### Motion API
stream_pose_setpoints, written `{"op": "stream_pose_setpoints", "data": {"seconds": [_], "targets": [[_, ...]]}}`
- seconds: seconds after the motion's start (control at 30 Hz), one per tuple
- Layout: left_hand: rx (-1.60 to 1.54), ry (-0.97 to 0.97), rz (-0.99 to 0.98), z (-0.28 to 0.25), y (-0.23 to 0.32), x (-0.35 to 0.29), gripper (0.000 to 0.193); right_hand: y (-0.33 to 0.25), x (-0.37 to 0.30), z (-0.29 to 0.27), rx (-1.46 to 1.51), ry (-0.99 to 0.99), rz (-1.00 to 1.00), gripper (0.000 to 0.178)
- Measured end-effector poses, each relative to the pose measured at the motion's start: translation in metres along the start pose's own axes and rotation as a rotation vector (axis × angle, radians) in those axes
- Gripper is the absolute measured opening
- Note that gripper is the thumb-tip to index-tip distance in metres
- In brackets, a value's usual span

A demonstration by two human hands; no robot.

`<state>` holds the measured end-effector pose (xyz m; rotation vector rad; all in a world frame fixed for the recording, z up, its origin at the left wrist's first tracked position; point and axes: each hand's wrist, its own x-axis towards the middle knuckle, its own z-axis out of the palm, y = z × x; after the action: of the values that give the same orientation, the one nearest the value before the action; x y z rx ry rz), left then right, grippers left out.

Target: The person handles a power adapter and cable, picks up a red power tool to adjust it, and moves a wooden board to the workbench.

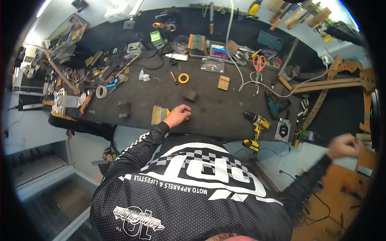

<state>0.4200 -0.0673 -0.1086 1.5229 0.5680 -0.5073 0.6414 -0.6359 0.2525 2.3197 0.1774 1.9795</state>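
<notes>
My left hand [178, 116] hovers at or rests on the near edge of the dark workbench [213, 118], its fingers loosely bent with nothing visible in them. Just left of it lies a wide flat brush [158, 115] with pale bristles and a yellow part that reaches toward my wrist. A small brown block [189, 95] sits beyond the fingertips. Far to the right, my right hand [344, 145] is stretched out beside wooden pieces [365, 138]. Motion smears its fingers, so I cannot make out whether it holds anything.
A yellow and black cordless drill [257, 126] lies at the bench's near right, with a teal power tool [276, 103] behind it. Guitar necks [329, 85] lie farther right. An orange tape roll [183, 78] and a wooden block [224, 83] sit mid-bench; a white cable [240, 76] hangs across.
</notes>
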Motion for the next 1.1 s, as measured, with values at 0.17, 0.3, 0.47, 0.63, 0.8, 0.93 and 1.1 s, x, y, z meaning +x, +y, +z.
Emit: {"op": "stream_pose_setpoints", "data": {"seconds": [0.17, 0.3, 0.47, 0.63, 0.8, 0.93, 1.1], "targets": [[0.441, 0.257, 0.213, -0.031, -0.036, -0.034, 0.030, -0.270, -0.202, 0.030, 1.150, -1.059, -0.008, 0.031], [0.776, 0.331, 0.338, -0.033, -0.047, -0.056, 0.035, -0.384, -0.308, 0.032, 1.160, -1.414, -0.086, 0.030], [0.748, 0.319, 0.299, -0.018, -0.071, -0.082, 0.045, -0.503, -0.317, 0.002, 1.220, -1.379, -0.238, 0.035], [0.769, 0.288, 0.229, -0.031, -0.077, -0.097, 0.046, -0.552, -0.322, -0.023, 1.057, -1.320, -0.431, 0.039], [0.663, 0.220, 0.348, -0.055, -0.101, -0.098, 0.041, -0.619, -0.315, -0.001, 0.907, -1.297, -0.427, 0.037], [0.607, 0.161, 0.394, -0.069, -0.107, -0.097, 0.037, -0.660, -0.334, 0.022, 0.690, -1.301, -0.502, 0.027], [0.426, 0.166, 0.347, -0.102, -0.111, -0.104, 0.033, -0.679, -0.352, 0.024, 0.644, -1.335, -0.426, 0.014]]}}
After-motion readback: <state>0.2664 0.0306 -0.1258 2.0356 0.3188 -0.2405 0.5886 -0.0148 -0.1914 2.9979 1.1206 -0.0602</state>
